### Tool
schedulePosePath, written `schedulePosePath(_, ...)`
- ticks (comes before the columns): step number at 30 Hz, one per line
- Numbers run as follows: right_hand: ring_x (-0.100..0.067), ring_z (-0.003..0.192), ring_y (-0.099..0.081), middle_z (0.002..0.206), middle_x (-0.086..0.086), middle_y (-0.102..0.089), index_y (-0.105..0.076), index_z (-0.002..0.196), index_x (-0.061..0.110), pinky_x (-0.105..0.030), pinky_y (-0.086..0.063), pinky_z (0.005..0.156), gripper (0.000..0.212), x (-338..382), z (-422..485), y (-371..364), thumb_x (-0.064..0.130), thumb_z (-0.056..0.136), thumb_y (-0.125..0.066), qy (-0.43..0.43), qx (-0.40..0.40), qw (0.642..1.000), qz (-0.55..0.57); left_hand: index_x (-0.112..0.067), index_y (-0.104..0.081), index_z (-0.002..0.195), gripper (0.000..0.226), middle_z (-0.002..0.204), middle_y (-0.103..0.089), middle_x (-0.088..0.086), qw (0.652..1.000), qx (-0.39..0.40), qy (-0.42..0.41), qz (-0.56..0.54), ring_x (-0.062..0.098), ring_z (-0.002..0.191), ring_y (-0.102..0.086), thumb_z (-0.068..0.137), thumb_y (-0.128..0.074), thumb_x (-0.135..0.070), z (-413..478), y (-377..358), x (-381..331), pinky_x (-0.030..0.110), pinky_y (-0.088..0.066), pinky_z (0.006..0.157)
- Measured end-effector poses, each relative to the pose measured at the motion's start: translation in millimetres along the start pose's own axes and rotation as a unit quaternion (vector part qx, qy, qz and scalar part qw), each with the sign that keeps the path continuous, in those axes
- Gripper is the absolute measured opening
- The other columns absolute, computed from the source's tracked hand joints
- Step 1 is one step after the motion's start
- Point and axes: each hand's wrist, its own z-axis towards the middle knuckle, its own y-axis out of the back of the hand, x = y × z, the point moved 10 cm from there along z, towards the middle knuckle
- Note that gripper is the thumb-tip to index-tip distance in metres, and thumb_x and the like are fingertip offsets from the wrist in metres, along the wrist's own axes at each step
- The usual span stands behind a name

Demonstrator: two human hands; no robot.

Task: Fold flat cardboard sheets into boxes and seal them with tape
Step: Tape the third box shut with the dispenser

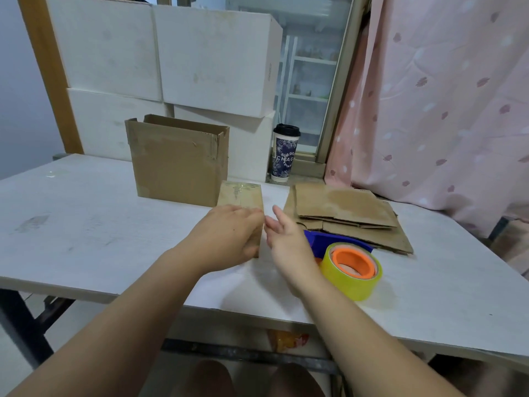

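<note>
A small taped cardboard box (pixel 242 196) lies on the white table (pixel 86 233) in front of me. My left hand (pixel 229 233) lies over its near end, fingers curled around its right edge. Just to the right, my right hand (pixel 286 236) hovers with fingers straight and holds nothing. A stack of flat cardboard sheets (pixel 349 213) lies to the right. A yellow tape roll with an orange core (pixel 352 270) on a blue dispenser (pixel 323 242) sits by my right wrist.
A larger open brown box (pixel 177 161) stands behind the small one. White cartons (pixel 171 53) are stacked at the back. A lidded paper cup (pixel 284 153) stands on the window sill. A pink curtain (pixel 443 96) hangs at the right.
</note>
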Motion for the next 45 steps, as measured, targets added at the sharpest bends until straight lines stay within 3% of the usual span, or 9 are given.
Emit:
schedulePosePath(4,-0.005,0.133,-0.038,0.143,0.007,-0.041,-0.024,0.151,0.02,-0.016,-0.03,0.104,0.071,-10,-10,-13,-0.014,0.088,-0.028,0.005,-0.016,0.999,-0.03,-0.028,-0.02,0.092,0.026,0.101,-0.068,0.004,0.996,-0.016,0.048,-0.075,0.029,0.086,-0.056,0.071,-0.036,-0.025,-3,-4,14,0.038,-0.044,0.075)
schedulePosePath(10,-0.014,0.136,-0.038,0.147,0.008,-0.039,-0.011,0.153,0.034,-0.017,-0.03,0.101,0.082,-16,-11,-22,-0.007,0.085,-0.035,0.005,0.018,0.992,-0.123,-0.024,-0.026,0.095,0.026,0.107,-0.068,0.0,0.986,-0.032,0.115,-0.116,0.028,0.092,-0.052,0.072,-0.037,-0.026,-8,-11,28,0.035,-0.039,0.081)
schedulePosePath(15,-0.009,0.121,-0.051,0.114,0.025,-0.056,-0.045,0.139,0.032,-0.024,-0.04,0.099,0.065,8,-2,-4,-0.004,0.085,-0.043,0.043,-0.015,0.992,-0.117,-0.016,-0.034,0.098,0.028,0.118,-0.066,-0.012,0.979,-0.049,0.136,-0.145,0.03,0.091,-0.055,0.078,-0.05,-0.007,-8,-5,29,0.034,-0.041,0.073)
schedulePosePath(20,-0.014,0.132,-0.043,0.138,0.002,-0.054,-0.055,0.133,0.019,-0.023,-0.032,0.109,0.058,52,19,7,-0.007,0.086,-0.034,0.136,-0.024,0.954,-0.268,-0.018,-0.043,0.118,0.033,0.115,-0.066,-0.009,0.979,-0.062,0.168,-0.1,0.031,0.085,-0.062,0.087,-0.049,-0.008,-6,2,35,0.039,-0.048,0.065)
schedulePosePath(25,-0.015,0.13,-0.046,0.136,0.006,-0.057,-0.063,0.125,0.023,-0.026,-0.035,0.106,0.052,36,35,0,-0.002,0.088,-0.037,0.133,0.062,0.899,-0.414,-0.008,-0.061,0.107,0.038,0.133,-0.049,0.012,0.975,-0.119,0.114,-0.148,0.028,0.121,-0.046,0.074,-0.078,-0.016,-24,6,40,0.035,-0.039,0.097)
schedulePosePath(30,-0.006,0.131,-0.044,0.137,0.009,-0.054,-0.061,0.127,0.023,-0.002,-0.021,0.094,0.043,41,40,-2,0.003,0.093,-0.045,0.183,0.097,0.865,-0.457,-0.035,-0.062,0.103,0.02,0.11,-0.056,-0.014,0.866,-0.196,0.277,-0.368,0.001,0.099,-0.053,0.094,-0.055,-0.018,-57,2,84,0.009,-0.039,0.08)
schedulePosePath(33,-0.003,0.132,-0.041,0.139,0.01,-0.051,-0.058,0.13,0.024,0.004,-0.014,0.087,0.042,42,41,-3,0.005,0.095,-0.048,0.202,0.119,0.845,-0.48,-0.034,-0.066,0.106,0.032,0.104,-0.062,-0.014,0.829,-0.191,0.307,-0.426,0.002,0.095,-0.057,0.096,-0.05,-0.008,-65,-11,95,0.011,-0.04,0.078)
schedulePosePath(39,-0.004,0.13,-0.043,0.139,0.017,-0.049,-0.056,0.132,0.031,-0.013,-0.029,0.101,0.04,41,45,1,0.018,0.094,-0.057,0.197,0.144,0.835,-0.494,-0.036,-0.068,0.1,0.033,0.095,-0.063,-0.014,0.836,-0.186,0.297,-0.423,-0.003,0.074,-0.053,0.09,-0.06,-0.006,-60,-11,98,0.01,-0.04,0.071)
schedulePosePath(45,-0.002,0.129,-0.044,0.134,0.019,-0.053,-0.06,0.127,0.032,-0.017,-0.034,0.102,0.04,42,49,1,0.032,0.088,-0.066,0.186,0.146,0.854,-0.463,-0.015,-0.063,0.096,0.014,0.124,-0.054,-0.024,0.887,-0.088,0.223,-0.394,0.005,0.071,-0.054,0.087,-0.062,-0.004,-44,-10,97,0.011,-0.045,0.069)
